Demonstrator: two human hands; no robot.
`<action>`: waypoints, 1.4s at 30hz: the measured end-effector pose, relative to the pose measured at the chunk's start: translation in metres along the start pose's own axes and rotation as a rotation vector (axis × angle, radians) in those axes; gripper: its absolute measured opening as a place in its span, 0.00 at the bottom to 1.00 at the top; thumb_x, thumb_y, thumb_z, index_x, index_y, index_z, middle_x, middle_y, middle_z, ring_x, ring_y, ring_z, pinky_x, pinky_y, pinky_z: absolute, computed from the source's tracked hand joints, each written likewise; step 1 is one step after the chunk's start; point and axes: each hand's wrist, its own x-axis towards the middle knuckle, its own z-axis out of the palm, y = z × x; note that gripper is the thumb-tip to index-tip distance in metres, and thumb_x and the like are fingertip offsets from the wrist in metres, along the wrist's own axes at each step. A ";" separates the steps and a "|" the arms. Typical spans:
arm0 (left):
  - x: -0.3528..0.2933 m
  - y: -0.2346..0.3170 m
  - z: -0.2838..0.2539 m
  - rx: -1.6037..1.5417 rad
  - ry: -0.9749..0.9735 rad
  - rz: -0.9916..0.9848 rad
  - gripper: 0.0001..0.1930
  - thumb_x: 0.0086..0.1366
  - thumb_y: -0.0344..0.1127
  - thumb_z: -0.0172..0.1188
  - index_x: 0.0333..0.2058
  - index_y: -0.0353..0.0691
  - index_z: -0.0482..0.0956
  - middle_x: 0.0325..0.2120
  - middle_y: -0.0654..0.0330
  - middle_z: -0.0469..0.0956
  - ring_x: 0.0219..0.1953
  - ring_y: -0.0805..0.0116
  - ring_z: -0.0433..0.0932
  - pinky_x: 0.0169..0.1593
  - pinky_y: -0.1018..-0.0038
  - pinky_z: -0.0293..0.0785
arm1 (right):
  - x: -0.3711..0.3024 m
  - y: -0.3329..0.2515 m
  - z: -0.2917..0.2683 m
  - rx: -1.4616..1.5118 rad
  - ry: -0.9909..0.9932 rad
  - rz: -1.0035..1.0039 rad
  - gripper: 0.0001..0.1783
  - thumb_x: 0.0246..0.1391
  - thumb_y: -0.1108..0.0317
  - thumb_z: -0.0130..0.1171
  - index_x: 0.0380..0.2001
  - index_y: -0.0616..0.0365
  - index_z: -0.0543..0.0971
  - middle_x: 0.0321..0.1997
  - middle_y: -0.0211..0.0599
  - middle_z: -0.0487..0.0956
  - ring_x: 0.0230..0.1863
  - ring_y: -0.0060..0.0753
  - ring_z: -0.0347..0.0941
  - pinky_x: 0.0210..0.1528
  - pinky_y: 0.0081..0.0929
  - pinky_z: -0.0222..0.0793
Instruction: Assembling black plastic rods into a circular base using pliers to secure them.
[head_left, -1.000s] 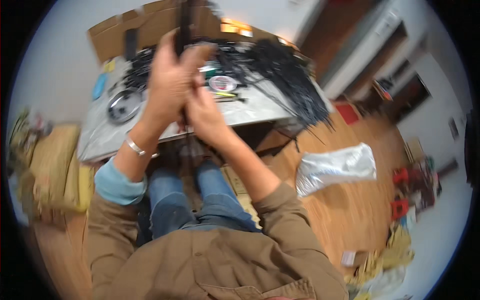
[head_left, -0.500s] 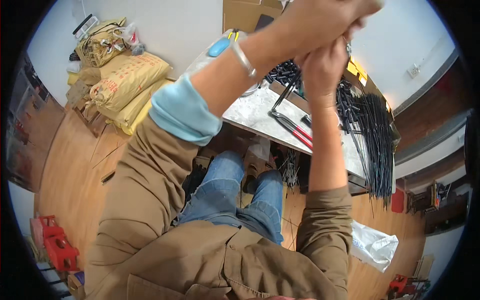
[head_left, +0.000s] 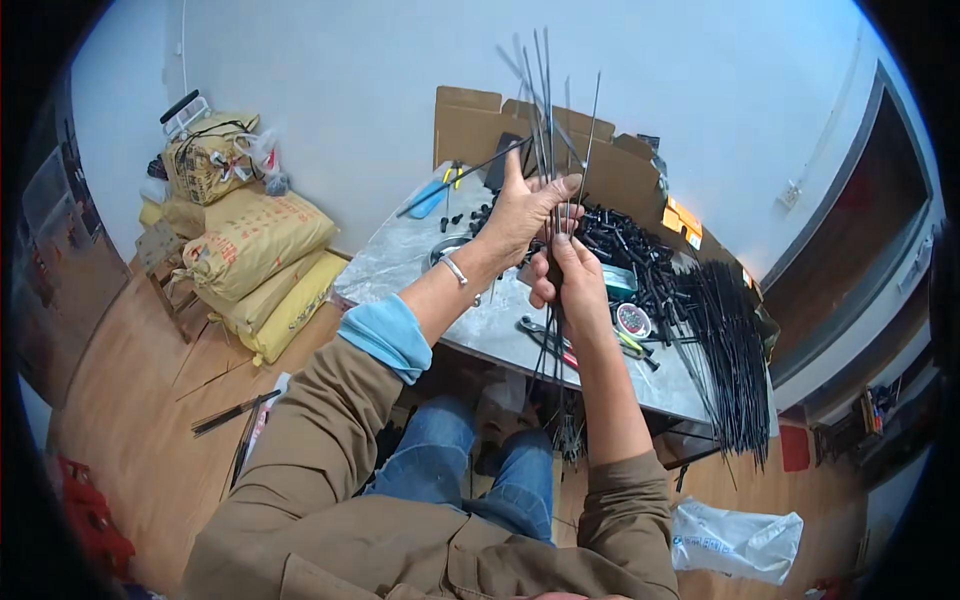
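Note:
Several thin black rods [head_left: 547, 110] stand roughly upright in front of me, fanning out at the top. Low on this bunch, my right hand [head_left: 574, 285] is closed around the rods, whose lower ends hang past the table edge. Just above it, my left hand [head_left: 522, 215] grips the same rods, with its thumb across them and one finger raised. One rod slants away to the left past that finger. Beneath my hands lie red-handled pliers [head_left: 560, 350], partly hidden by the rods. A heap of short black parts [head_left: 615, 240] is behind my right hand.
A large bundle of black rods [head_left: 735, 350] overhangs the right of the table [head_left: 385, 265]. Nearby are a small round tub [head_left: 632, 320] and a blue object [head_left: 428, 200]. Cardboard [head_left: 465, 125] borders the back. Yellow sacks [head_left: 265, 240] are stacked left; a white bag [head_left: 735, 540] lies on the floor.
My hands have come down from the top of the view to above the table, with the bunch of rods now showing in them. The view has shifted, showing more of the wall.

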 end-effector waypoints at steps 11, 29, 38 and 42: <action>-0.008 -0.046 0.032 -0.185 -0.034 -0.481 0.19 0.67 0.42 0.55 0.46 0.32 0.66 0.33 0.50 0.77 0.34 0.59 0.80 0.36 0.65 0.80 | -0.042 -0.020 -0.039 -0.640 0.165 -0.079 0.12 0.66 0.65 0.41 0.40 0.61 0.71 0.24 0.32 0.75 0.13 0.15 0.64 0.13 0.16 0.62; -0.002 -0.073 0.066 -0.125 0.157 -0.448 0.17 0.71 0.46 0.46 0.42 0.35 0.71 0.21 0.66 0.67 0.18 0.75 0.67 0.22 0.75 0.71 | -0.081 -0.023 -0.091 -0.537 0.464 -0.321 0.15 0.66 0.63 0.44 0.42 0.65 0.73 0.30 0.39 0.79 0.20 0.23 0.75 0.20 0.17 0.71; -0.001 -0.077 0.059 -0.092 0.062 -0.474 0.09 0.67 0.31 0.52 0.44 0.39 0.71 0.32 0.59 0.75 0.29 0.66 0.78 0.30 0.70 0.78 | -0.120 -0.103 -0.123 -0.384 0.714 -0.508 0.13 0.65 0.62 0.48 0.41 0.61 0.74 0.19 0.27 0.70 0.11 0.10 0.54 0.10 0.12 0.46; -0.006 -0.085 0.073 -0.171 0.008 -0.512 0.10 0.65 0.32 0.55 0.44 0.38 0.72 0.35 0.56 0.75 0.35 0.60 0.80 0.35 0.65 0.81 | -0.126 -0.085 -0.132 -0.544 0.609 -0.159 0.12 0.62 0.60 0.52 0.37 0.58 0.75 0.20 0.27 0.72 0.11 0.09 0.54 0.11 0.12 0.46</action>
